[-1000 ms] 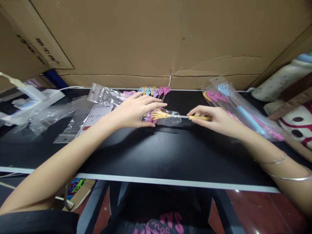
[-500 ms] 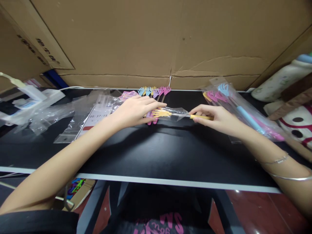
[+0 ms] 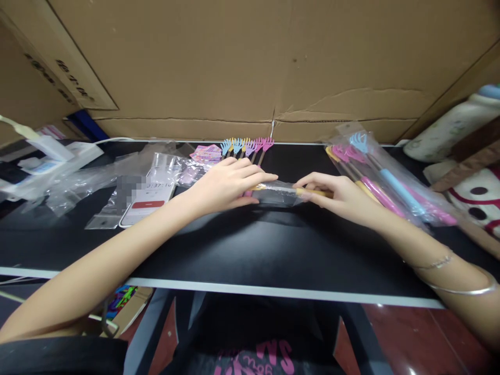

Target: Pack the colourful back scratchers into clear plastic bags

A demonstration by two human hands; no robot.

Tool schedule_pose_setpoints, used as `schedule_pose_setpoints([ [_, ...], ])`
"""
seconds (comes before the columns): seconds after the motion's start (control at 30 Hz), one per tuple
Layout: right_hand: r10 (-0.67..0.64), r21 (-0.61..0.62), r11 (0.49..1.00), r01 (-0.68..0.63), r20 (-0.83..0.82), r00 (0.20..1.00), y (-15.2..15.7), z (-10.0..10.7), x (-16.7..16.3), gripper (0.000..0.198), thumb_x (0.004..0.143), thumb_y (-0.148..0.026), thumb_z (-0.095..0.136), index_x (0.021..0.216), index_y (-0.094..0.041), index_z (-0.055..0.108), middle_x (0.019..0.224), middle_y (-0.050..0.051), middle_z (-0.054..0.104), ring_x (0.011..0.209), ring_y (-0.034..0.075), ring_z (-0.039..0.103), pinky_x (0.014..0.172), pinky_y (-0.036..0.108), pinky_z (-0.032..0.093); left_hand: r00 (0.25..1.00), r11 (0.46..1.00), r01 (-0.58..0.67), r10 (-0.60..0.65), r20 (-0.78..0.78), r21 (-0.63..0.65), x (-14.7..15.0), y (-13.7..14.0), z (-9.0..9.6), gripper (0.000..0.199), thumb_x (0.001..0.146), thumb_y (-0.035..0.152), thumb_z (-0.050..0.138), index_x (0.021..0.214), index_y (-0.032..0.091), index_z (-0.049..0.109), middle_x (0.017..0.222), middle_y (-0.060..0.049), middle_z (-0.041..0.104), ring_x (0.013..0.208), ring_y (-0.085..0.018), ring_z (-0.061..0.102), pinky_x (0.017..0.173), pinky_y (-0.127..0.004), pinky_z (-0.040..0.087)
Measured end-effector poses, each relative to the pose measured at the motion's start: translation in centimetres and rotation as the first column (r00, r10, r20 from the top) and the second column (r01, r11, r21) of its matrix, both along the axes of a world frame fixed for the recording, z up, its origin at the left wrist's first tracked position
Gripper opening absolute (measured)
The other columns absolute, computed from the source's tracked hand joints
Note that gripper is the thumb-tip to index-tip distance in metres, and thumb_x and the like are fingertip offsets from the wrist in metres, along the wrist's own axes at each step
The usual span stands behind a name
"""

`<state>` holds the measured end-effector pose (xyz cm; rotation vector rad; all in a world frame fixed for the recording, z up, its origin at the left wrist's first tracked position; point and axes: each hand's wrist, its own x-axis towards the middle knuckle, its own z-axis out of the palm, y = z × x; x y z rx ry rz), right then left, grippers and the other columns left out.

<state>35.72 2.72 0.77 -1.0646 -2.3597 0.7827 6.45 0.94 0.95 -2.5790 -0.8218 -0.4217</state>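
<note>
The yellow scratcher (image 3: 319,193) looks light, stiff, best held at its three-o'clock end, where the right hand (image 3: 344,198) pinches. Left hand (image 3: 224,185): grip unclear.

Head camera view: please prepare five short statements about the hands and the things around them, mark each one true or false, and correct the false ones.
1. The right hand holds the yellow back scratcher by its handle. True.
2. The left hand rests on the phone. False: the left hand is at one end of the clear plastic bag; the phone lies beyond the left forearm.
3. Between the hands, the bag shows along the scratcher's rod. True.
4. The bagged scratchers near the right forearm are all yellow. False: a blue back scratcher is among them.
5. A silver bangle is on the right arm. True.
</note>
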Motion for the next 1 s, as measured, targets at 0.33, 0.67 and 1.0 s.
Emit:
schedule_pose_setpoints([
  [0.33, -0.08, 0.056, 0.995, 0.079, 0.01, 0.997, 0.4, 0.3, 0.2, 0.038, 0.089, -0.051, 0.057, 0.104, -0.018, 0.067, 0.075, 0.002, 0.064, 0.064, 0.015, 0.058, 0.059, 0.027, 0.041, 0.987, 0.986, -0.16, 0.16, -0.005, -0.049, -1.9, 0.0, 2.3, 0.051, 0.096, 0.042, 0.056, 0.142, 0.022, 0.048, 0.13, -0.01, 0.064, 0.118, -0.027, 0.059, 0.097, -0.038, 0.041],
  [0.67, -0.081, 0.148, 0.986, 0.079, 0.009, 0.997, -0.1, 0.4, -0.3, 0.028, 0.086, -0.044, 0.059, 0.097, -0.019, 0.068, 0.08, 0.004, 0.07, 0.068, 0.016, 0.062, 0.062, 0.027, 0.046, 0.994, 0.987, -0.094, 0.101, 0.047, -0.129, -1.6, 0.4, 1.5, 0.039, 0.099, 0.04, 0.051, 0.132, 0.021, 0.056, 0.113, -0.007, 0.069, 0.103, -0.023, 0.064, 0.084, -0.032, 0.044],
  [1.0, 0.067, 0.151, 0.986, -0.068, 0.008, 0.998, 0.3, -0.1, -0.2, 0.029, 0.074, -0.025, 0.06, 0.102, -0.02, 0.066, 0.095, 0.004, 0.074, 0.083, 0.02, 0.07, 0.072, 0.029, 0.053, 0.996, 0.987, -0.02, 0.033, 0.081, -0.159, -1.0, 0.5, 0.4, 0.031, 0.102, 0.032, 0.045, 0.126, 0.018, 0.058, 0.109, -0.007, 0.07, 0.098, -0.021, 0.063, 0.08, -0.029, 0.046],
])
